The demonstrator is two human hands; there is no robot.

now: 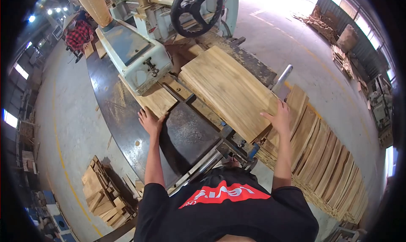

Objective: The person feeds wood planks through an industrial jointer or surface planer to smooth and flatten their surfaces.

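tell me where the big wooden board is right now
Head view, right of centre: the big wooden board lies on the machine table below the black handwheel, with the right hand on its right edge.

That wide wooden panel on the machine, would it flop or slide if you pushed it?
Probably stiff: the wooden panel lies flat, its edges straight, no sag. It likely slides readily, resting flat on the metal machine table. Broad and seemingly thin, it may be awkward for the right hand alone.

Both arms stretch straight forward. The left hand (149, 121) and right hand (279, 117) lie palm-down, fingers spread.
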